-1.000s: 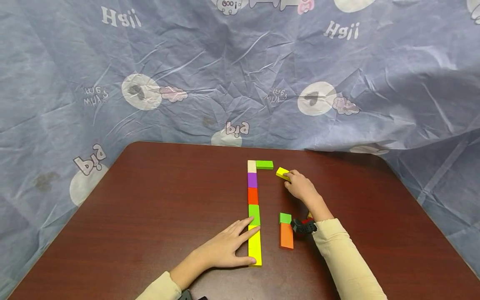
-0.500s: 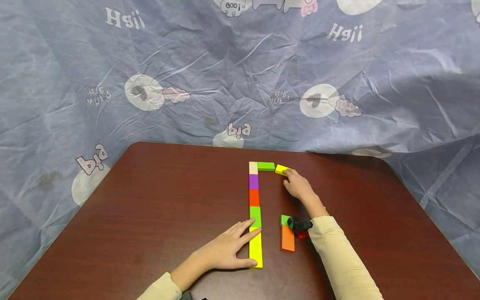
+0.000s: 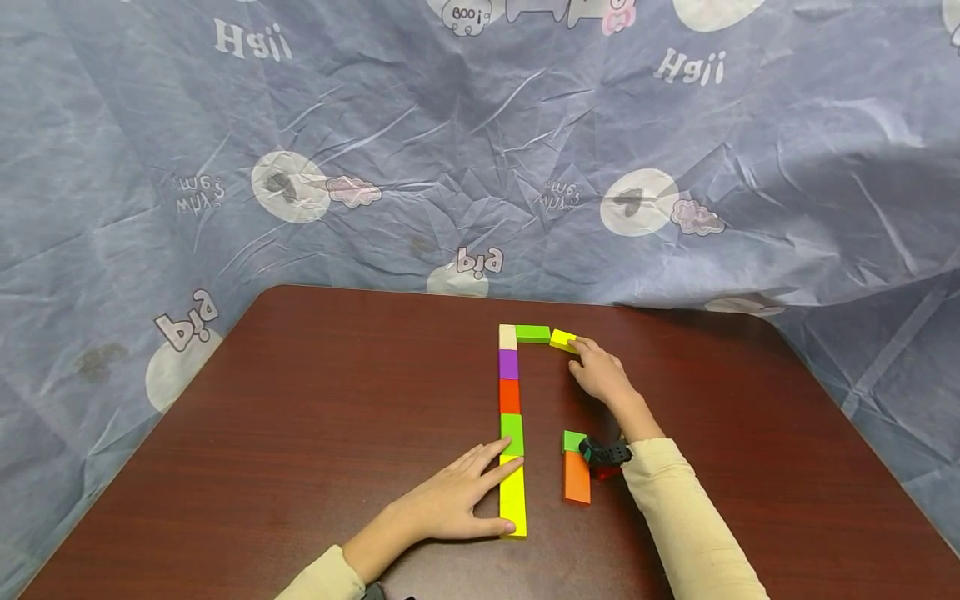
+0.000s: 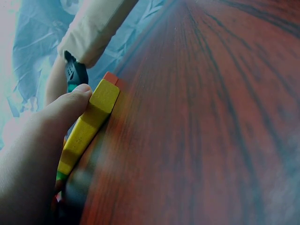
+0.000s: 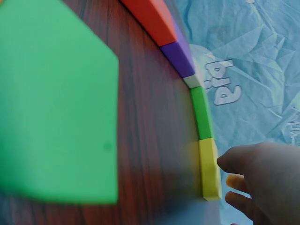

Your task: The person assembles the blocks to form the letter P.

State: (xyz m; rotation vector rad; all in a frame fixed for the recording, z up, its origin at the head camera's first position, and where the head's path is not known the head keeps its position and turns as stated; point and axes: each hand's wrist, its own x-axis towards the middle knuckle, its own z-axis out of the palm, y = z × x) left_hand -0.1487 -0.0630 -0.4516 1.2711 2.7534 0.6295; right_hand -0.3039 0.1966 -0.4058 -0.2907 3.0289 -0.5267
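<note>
My left hand (image 3: 457, 500) lies palm down with spread fingers. Its thumb touches the near end of a yellow stretch of wooden blocks (image 3: 513, 492), and its fingertips touch a green block (image 3: 512, 429) beyond. My right hand (image 3: 603, 375) reaches to the far side, its fingertips at the right end of a yellow block (image 3: 562, 339). In the right wrist view a fingertip (image 5: 224, 161) meets the edge of that yellow block (image 5: 208, 171). This block slants slightly beside a long green block (image 3: 532, 334). A red (image 3: 509, 396), a purple (image 3: 508, 364) and a cream block (image 3: 507, 337) continue the straight row.
An orange block (image 3: 577, 479) and a small green block (image 3: 573, 441) lie end to end right of the row. A red block (image 3: 607, 472) is partly hidden under the right forearm. The dark brown table (image 3: 337, 400) ends at a printed blue-grey cloth (image 3: 405, 150).
My right hand has slid the yellow block a little left and away, so its left end now lies close to the long green block. My left hand keeps its place.
</note>
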